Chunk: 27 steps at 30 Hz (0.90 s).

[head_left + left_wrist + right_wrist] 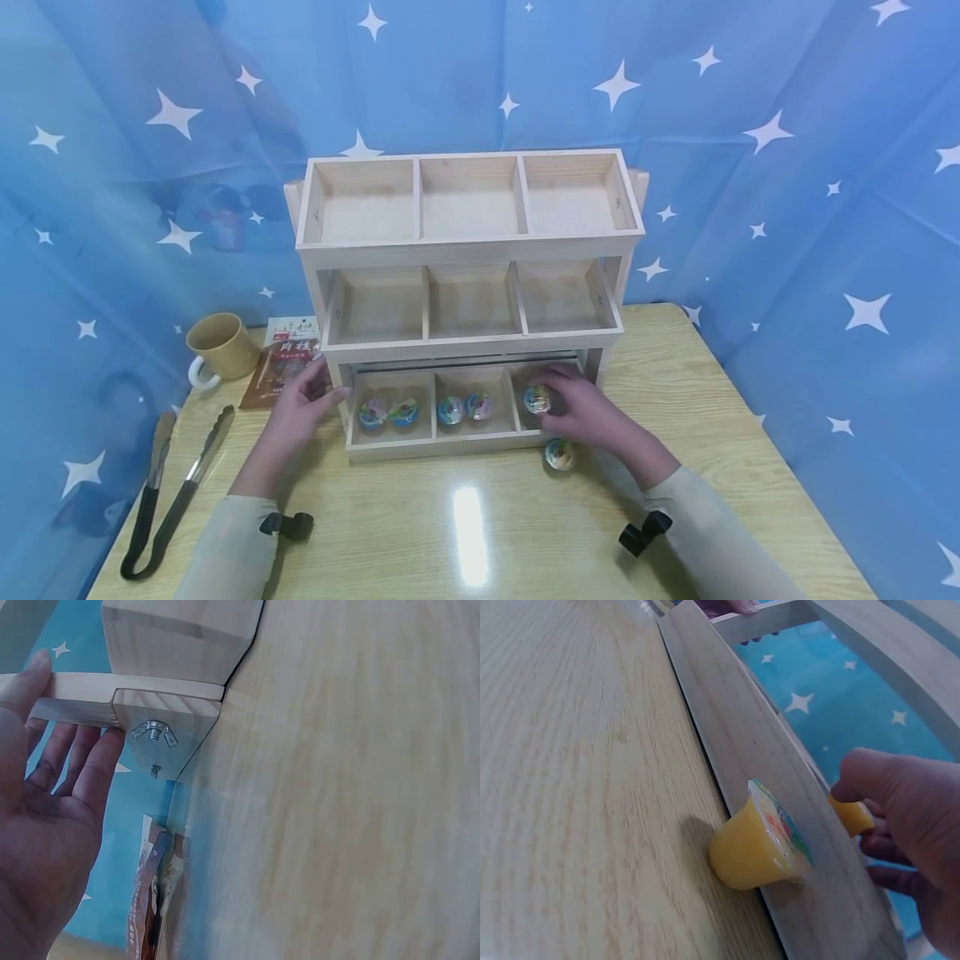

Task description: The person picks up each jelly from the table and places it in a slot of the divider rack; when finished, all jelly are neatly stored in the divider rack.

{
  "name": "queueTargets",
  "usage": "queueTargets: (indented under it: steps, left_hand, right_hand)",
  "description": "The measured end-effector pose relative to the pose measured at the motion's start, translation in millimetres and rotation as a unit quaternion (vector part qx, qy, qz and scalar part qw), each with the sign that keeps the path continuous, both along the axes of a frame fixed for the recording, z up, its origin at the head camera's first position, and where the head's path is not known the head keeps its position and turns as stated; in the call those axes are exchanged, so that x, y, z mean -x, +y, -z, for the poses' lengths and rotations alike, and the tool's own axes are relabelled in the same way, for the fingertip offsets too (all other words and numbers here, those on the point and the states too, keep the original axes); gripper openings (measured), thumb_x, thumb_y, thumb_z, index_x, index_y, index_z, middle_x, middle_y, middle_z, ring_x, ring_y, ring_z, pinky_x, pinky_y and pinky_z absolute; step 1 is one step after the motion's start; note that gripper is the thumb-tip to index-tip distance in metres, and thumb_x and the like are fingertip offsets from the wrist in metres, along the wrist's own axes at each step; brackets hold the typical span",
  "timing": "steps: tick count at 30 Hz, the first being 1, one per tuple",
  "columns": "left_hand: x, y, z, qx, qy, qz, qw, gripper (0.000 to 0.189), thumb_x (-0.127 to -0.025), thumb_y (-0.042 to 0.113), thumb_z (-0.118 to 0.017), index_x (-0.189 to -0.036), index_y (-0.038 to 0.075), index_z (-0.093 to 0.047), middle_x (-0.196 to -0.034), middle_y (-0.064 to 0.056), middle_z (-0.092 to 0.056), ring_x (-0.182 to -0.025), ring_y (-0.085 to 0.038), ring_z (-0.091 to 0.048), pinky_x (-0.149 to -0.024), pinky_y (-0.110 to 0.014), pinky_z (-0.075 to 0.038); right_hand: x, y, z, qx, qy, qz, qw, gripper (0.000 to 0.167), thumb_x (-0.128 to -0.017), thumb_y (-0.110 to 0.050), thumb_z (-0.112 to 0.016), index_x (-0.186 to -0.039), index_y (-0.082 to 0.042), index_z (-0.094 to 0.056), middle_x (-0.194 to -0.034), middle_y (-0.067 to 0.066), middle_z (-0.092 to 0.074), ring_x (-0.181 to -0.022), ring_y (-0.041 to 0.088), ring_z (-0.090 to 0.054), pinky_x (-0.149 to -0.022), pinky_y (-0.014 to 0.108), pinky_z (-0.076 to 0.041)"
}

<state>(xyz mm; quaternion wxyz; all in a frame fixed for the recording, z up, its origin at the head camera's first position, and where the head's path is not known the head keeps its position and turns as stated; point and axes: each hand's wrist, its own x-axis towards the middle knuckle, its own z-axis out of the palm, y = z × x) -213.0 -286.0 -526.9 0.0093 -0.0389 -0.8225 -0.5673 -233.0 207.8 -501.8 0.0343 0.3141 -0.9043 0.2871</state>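
Note:
A wooden three-tier rack (471,248) stands on the table. My left hand (303,400) grips its left upright (79,686), thumb on one face and fingers on the other. In the bottom tier's right compartment, my right hand (585,408) holds a yellow jelly cup (851,816) between thumb and fingers, its printed lid (537,399) facing up. Just in front of the rack, another yellow jelly cup (742,847) leans against the front board (735,712). Two jelly cups (388,412) lie in the bottom left compartment and two jelly cups (465,407) in the middle one.
The rack's upper two tiers have three bare compartments each. Left of the rack are a tan mug (225,346) with a white handle and a brown packet (281,371). Black-handled tongs (176,504) lie at the table's left edge. A blue starry curtain (787,208) hangs behind.

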Motion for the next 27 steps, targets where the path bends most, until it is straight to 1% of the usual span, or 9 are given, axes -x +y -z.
queueTargets:
  steps: [2, 7, 11, 14, 17, 21, 27]
  left_hand:
    - [0.7, 0.1, 0.5, 0.002, 0.002, -0.002, 1.0000, 0.072, -0.108, 0.022, -0.075, -0.172, 0.022, -0.042, -0.148, -0.018, -0.066, -0.138, -0.031, -0.060, -0.104, -0.017, -0.048]
    - [1.7, 0.7, 0.7, 0.001, 0.006, -0.003, 1.0000, 0.072, -0.108, 0.022, -0.076, -0.172, 0.020, -0.042, -0.141, -0.019, -0.068, -0.127, -0.022, -0.064, -0.102, -0.017, -0.051]
    - [1.9, 0.9, 0.2, -0.001, 0.010, -0.004, 0.9999, 0.072, -0.108, 0.022, -0.077, -0.172, 0.019, -0.043, -0.138, -0.019, -0.069, -0.122, -0.016, -0.065, -0.099, -0.017, -0.052]
    - [1.7, 1.3, -0.3, -0.004, 0.016, -0.002, 0.9999, 0.072, -0.108, 0.021, -0.076, -0.171, 0.017, -0.043, -0.137, -0.020, -0.069, -0.120, -0.015, -0.066, -0.099, -0.017, -0.053]
    - [1.6, 1.6, -0.3, -0.007, 0.018, 0.002, 0.9998, 0.072, -0.108, 0.021, -0.076, -0.172, 0.016, -0.042, -0.138, -0.021, -0.068, -0.121, -0.015, -0.066, -0.099, -0.017, -0.053]
    - [0.7, 1.1, 0.6, -0.006, 0.016, 0.003, 0.9999, 0.073, -0.108, 0.022, -0.075, -0.172, 0.018, -0.041, -0.141, -0.021, -0.067, -0.123, -0.015, -0.065, -0.101, -0.017, -0.052]
    - [-1.0, 1.5, -0.4, -0.003, 0.009, 0.001, 1.0000, 0.074, -0.108, 0.024, -0.075, -0.173, 0.021, -0.040, -0.146, -0.019, -0.065, -0.130, -0.024, -0.062, -0.103, -0.017, -0.050]
  right_hand:
    - [2.9, -2.6, 1.0, -0.005, -0.007, -0.004, 1.0000, 0.050, -0.084, -0.013, -0.084, -0.132, -0.005, -0.074, -0.141, 0.018, -0.067, -0.135, 0.042, -0.060, -0.112, 0.061, -0.051]
    - [7.8, -7.8, 0.7, -0.024, -0.040, -0.014, 0.9988, 0.050, -0.091, -0.015, -0.082, -0.139, -0.006, -0.072, -0.144, 0.015, -0.066, -0.138, 0.040, -0.059, -0.114, 0.059, -0.050]
    - [9.1, -9.6, -0.2, -0.031, -0.046, -0.017, 0.9983, 0.048, -0.094, -0.016, -0.082, -0.140, -0.006, -0.071, -0.144, 0.015, -0.066, -0.138, 0.040, -0.059, -0.114, 0.059, -0.050]
    - [9.2, -9.6, -0.8, -0.032, -0.043, -0.017, 0.9984, 0.048, -0.093, -0.015, -0.083, -0.139, -0.005, -0.072, -0.142, 0.015, -0.067, -0.135, 0.040, -0.061, -0.113, 0.059, -0.051]
    - [9.0, -8.3, 0.2, -0.035, -0.037, -0.018, 0.9985, 0.047, -0.092, -0.014, -0.084, -0.136, -0.005, -0.072, -0.142, 0.016, -0.067, -0.135, 0.041, -0.060, -0.113, 0.060, -0.051]
    - [10.2, -6.6, 5.3, -0.043, -0.031, -0.025, 0.9983, 0.045, -0.092, -0.013, -0.085, -0.135, -0.004, -0.073, -0.144, 0.019, -0.066, -0.137, 0.044, -0.059, -0.116, 0.062, -0.049]
    - [13.1, -5.1, 11.7, -0.050, -0.046, -0.029, 0.9973, 0.044, -0.096, -0.015, -0.085, -0.137, -0.004, -0.073, -0.147, 0.019, -0.065, -0.143, 0.045, -0.054, -0.118, 0.063, -0.046]
